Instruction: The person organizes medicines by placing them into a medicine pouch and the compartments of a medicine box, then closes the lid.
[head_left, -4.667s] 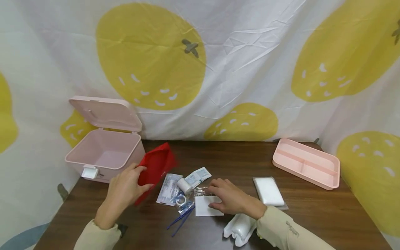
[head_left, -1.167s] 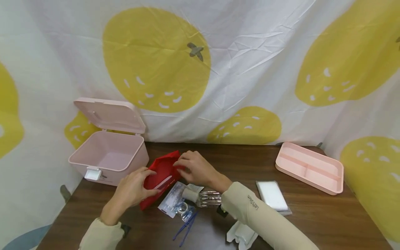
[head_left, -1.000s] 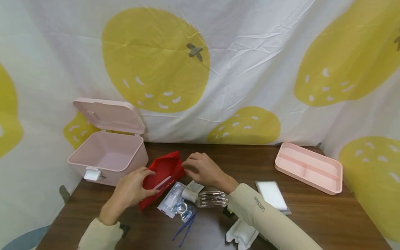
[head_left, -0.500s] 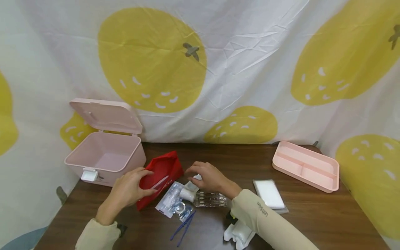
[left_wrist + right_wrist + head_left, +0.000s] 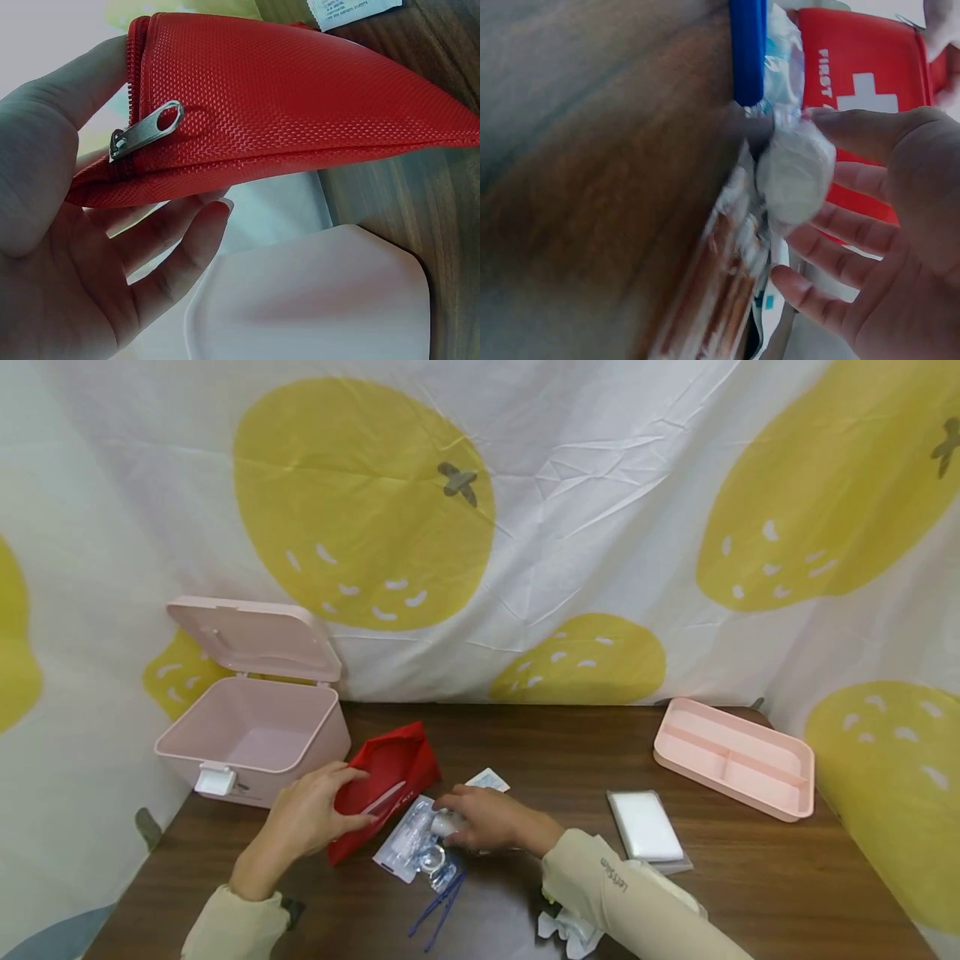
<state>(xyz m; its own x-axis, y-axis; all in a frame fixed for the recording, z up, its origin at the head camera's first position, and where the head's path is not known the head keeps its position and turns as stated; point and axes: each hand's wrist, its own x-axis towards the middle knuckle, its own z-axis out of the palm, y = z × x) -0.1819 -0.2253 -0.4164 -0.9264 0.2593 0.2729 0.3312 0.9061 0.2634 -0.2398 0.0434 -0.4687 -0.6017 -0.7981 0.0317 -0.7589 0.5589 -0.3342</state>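
Observation:
My left hand holds the red zippered first-aid pouch by one end, its mouth facing up. In the left wrist view, thumb and fingers spread about the pouch near its metal zip pull. To the right of it, my right hand grips a wrapped white bandage roll. The right wrist view shows the thumb at the top of the bandage roll, fingers behind it. Beneath lie a foil-like packet, a small tape ring and blue tweezers. Cotton swabs lie beside the roll.
An open pink box stands at the left with its lid raised. A pink divided tray sits at the back right. A white pad in plastic and a white wrapped bundle lie near my right forearm; a small packet lies behind my hand.
The white card under my right hand earlier is out of sight. My right hand went to the pouch's mouth, then drew back and down onto the bandage roll. My left hand keeps hold of the pouch.

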